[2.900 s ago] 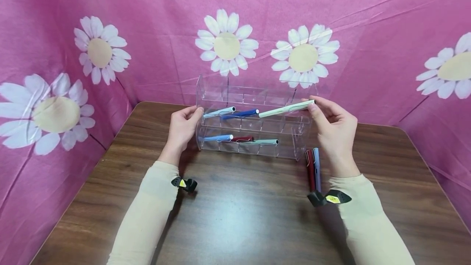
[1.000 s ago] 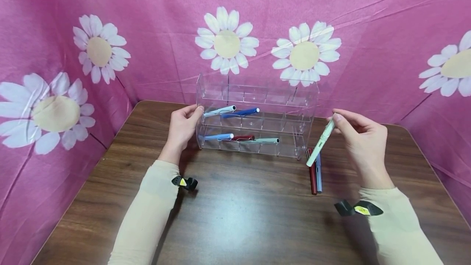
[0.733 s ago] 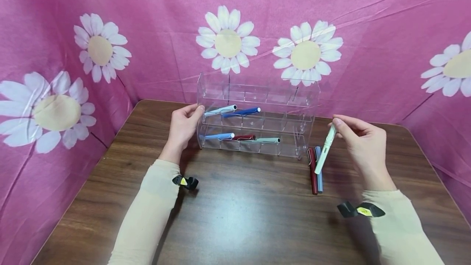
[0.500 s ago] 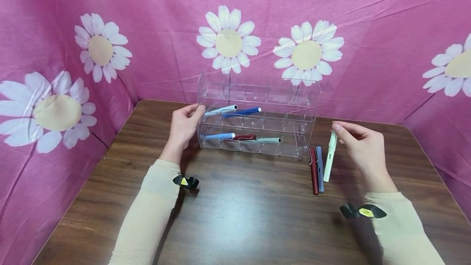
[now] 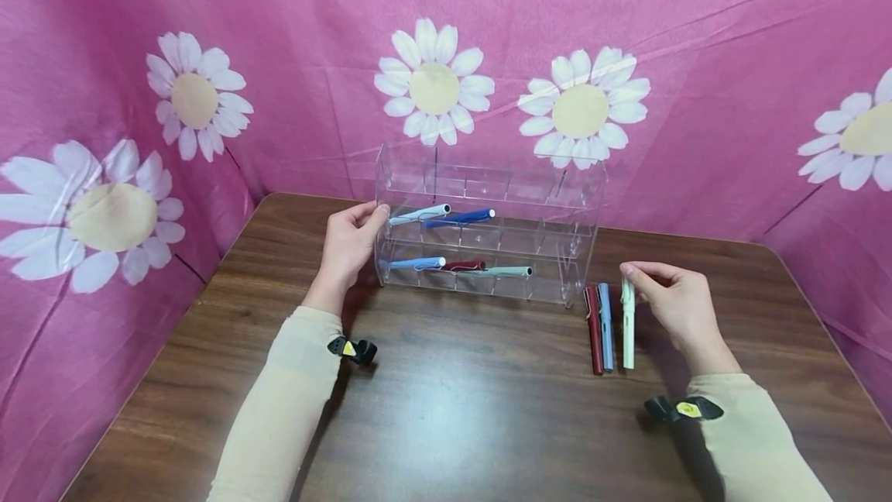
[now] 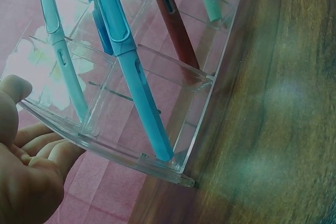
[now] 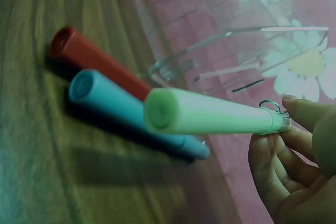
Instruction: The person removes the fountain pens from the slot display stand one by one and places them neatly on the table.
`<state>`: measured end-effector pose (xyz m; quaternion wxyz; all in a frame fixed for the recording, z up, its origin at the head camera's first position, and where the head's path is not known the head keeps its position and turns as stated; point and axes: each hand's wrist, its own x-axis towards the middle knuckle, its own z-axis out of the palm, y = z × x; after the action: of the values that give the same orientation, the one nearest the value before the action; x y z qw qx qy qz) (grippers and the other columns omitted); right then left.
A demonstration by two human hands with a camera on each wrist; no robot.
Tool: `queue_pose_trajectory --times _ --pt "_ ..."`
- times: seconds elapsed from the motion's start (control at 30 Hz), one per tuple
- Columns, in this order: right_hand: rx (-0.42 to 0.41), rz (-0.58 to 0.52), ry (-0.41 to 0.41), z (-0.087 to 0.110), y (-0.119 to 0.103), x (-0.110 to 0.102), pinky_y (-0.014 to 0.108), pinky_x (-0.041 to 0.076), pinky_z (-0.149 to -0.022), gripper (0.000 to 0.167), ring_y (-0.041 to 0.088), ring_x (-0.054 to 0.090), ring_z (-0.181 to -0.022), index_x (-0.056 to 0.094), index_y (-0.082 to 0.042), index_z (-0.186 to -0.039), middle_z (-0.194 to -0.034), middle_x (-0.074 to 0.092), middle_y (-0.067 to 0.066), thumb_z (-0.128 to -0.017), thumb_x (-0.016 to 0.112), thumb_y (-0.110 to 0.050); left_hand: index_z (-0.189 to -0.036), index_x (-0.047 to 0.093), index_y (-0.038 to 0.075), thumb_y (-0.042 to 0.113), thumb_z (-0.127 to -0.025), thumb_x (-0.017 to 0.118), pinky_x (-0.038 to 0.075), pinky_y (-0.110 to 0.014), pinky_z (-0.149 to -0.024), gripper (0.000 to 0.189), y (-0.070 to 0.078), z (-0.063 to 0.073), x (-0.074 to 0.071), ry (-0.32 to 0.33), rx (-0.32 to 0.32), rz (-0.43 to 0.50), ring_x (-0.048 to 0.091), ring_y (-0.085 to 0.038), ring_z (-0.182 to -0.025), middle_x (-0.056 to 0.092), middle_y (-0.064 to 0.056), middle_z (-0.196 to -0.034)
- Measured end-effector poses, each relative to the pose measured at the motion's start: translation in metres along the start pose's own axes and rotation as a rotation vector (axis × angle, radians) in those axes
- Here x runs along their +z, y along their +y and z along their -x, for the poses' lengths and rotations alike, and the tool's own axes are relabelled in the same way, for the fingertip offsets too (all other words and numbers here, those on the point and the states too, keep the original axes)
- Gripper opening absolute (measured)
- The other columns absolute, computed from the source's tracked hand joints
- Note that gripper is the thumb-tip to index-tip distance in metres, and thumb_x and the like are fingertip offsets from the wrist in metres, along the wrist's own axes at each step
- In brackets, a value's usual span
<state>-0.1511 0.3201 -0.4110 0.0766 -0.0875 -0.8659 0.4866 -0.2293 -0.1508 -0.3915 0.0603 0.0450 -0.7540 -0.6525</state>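
My left hand grips the left side panel of a clear plastic pen rack, thumb on one face and fingers on the other. My right hand pinches a pale green pen near its clip end. That pen points toward me, low over the table, right of a blue pen and a dark red pen that lie side by side. In the right wrist view, the pale green pen overlaps the blue pen.
On the rack's middle tier lie a light blue pen and a dark blue pen. Its lower tier bears a blue pen, a dark red pen and a green pen. A pink flowered cloth hangs behind the wooden table.
My right hand has carried the pale green pen away from the rack's middle tier, rightward and down, turning it until it points toward me beside the two table pens. My left hand has stayed put.
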Motion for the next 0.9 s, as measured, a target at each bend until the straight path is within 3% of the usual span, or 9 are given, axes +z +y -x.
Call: queue_pose_trajectory --times 0.13,0.37,0.63,0.9 --pt "0.035 0.006 -0.028 0.001 0.010 0.001 0.023 0.052 -0.053 0.036 0.002 0.068 -0.064 0.081 -0.005 -0.122 -0.080 0.069 -0.037 -0.103 0.076 -0.035 -0.141 0.067 -0.006 0.024 -0.105 0.069 0.056 -0.014 -0.079 0.046 -0.001 0.002 0.001 -0.004 -0.012 -0.003 0.067 -0.005 -0.089 0.075 -0.030 -0.124" --pt "0.060 0.026 -0.057 -0.001 0.024 0.007 0.024 0.061 -0.061 0.053 0.001 0.068 -0.063 0.071 0.014 -0.128 -0.077 0.067 -0.033 -0.104 0.074 -0.033 -0.142 0.065 -0.007 0.023 -0.105 0.068 0.057 -0.015 -0.081 0.048 -0.002 0.002 0.002 -0.011 -0.015 0.015 0.068 -0.004 -0.092 0.073 -0.031 -0.129" --pt "0.056 0.198 -0.105 -0.008 0.032 0.010 0.025 0.057 -0.056 0.050 0.005 0.068 -0.061 0.076 0.008 -0.124 -0.091 0.080 0.006 -0.105 0.073 -0.038 -0.142 0.066 -0.006 0.024 -0.105 0.069 0.057 -0.015 -0.082 0.048 -0.004 0.002 0.000 -0.005 -0.019 0.006 0.069 -0.008 -0.096 0.073 -0.030 -0.131" --pt "-0.003 0.327 -0.121 -0.012 0.025 0.010 0.024 0.052 -0.057 0.045 0.008 0.066 -0.059 0.080 0.004 -0.115 -0.077 0.077 0.003 -0.105 0.072 -0.039 -0.139 0.068 -0.007 0.022 -0.105 0.070 0.057 -0.015 -0.078 0.044 0.000 0.000 0.001 0.003 0.001 0.020 0.069 -0.005 -0.088 0.074 -0.032 -0.124"
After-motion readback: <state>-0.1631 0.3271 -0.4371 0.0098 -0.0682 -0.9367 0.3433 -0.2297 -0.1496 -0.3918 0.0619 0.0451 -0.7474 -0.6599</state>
